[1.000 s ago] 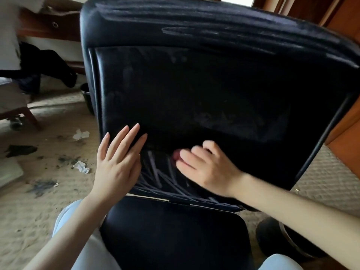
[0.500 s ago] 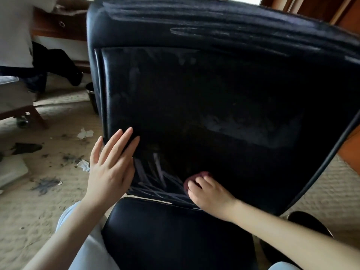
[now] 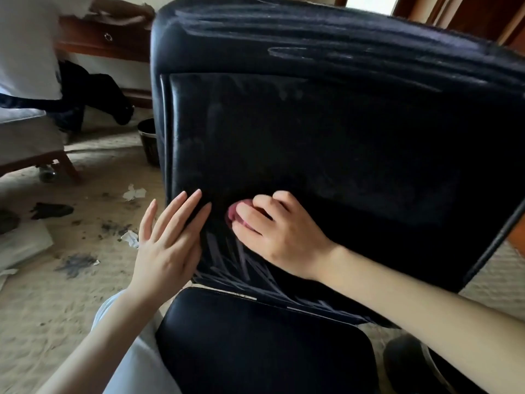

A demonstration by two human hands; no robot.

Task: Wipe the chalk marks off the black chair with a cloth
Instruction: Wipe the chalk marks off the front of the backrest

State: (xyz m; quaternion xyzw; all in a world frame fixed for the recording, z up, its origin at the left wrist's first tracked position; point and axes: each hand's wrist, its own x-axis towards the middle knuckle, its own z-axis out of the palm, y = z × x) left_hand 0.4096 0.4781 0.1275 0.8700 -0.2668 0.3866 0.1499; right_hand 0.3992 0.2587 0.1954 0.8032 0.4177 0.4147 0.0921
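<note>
Two hands on the black chair [image 3: 312, 132] right now, and each has its own job. Over on the edge, the left hand [image 3: 167, 245] lies spread flat, fingers straight and close together, palm against the left side of the backrest. My read: it braces the chair so the back cannot swing or roll away under pressure. Meanwhile the right hand [image 3: 278, 234] is bunched, fingers curled over a small reddish cloth [image 3: 232, 216], only a rim of it peeking out past the fingertips. That wad is pressed to the lower middle of the backrest, just above the densest chalk marks [image 3: 227, 265]. Balling it small looks deliberate: more force on a narrow patch.

Those marks are pale, straight, crossing strokes. They fan out along the bottom of the backrest, between the two hands and under the right wrist, down to the seam above the seat [image 3: 255, 342]. More chalk up top, too: long horizontal streaks [image 3: 312, 52] across the padded upper band. The middle panel shows only a dull grey haze, smeared rather than lined, likely dust spread thin.

The covering looks like smooth, slightly glossy leather or an imitation, which should release chalk easily, though it may smear. The seat cushion is rounded, same black skin, no marks that I can make out. Beyond lies a beige carpet [image 3: 56, 294] with dark smudges and crumpled paper scraps [image 3: 133, 192].
</note>
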